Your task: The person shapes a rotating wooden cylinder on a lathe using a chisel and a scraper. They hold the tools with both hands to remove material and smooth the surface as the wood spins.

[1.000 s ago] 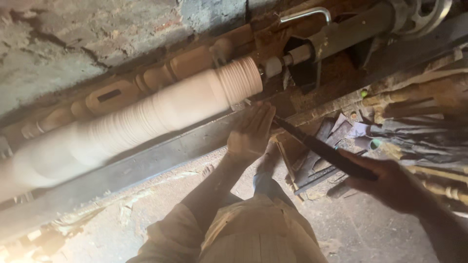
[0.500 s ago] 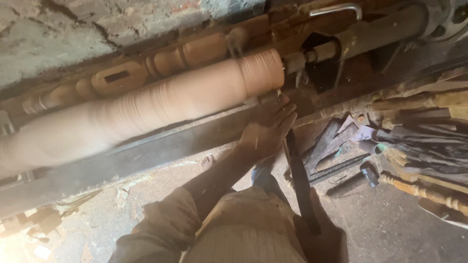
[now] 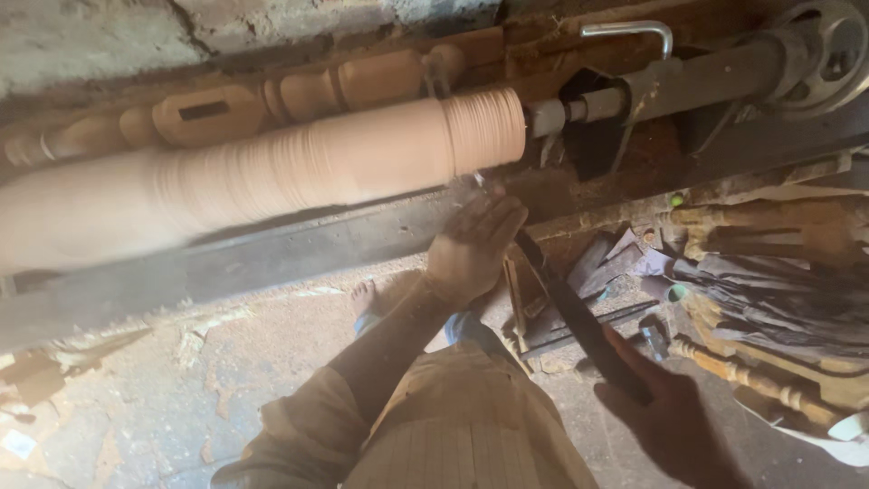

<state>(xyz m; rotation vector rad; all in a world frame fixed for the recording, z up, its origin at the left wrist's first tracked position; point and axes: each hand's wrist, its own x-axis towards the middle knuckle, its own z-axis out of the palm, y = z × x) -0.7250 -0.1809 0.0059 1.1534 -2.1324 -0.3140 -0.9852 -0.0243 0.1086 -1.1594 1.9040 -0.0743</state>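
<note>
Warm dim daylight, right hand (image 3: 674,426) shadowed (underexposed), spinning workpiece (image 3: 272,172) motion-blurred.

A rough, cracked grey wall (image 3: 272,27) runs along the top, a dusty concrete floor (image 3: 208,380) strewn with wood chips and sawdust lies below, all in warm daylight with deep shadow at the right.
</note>
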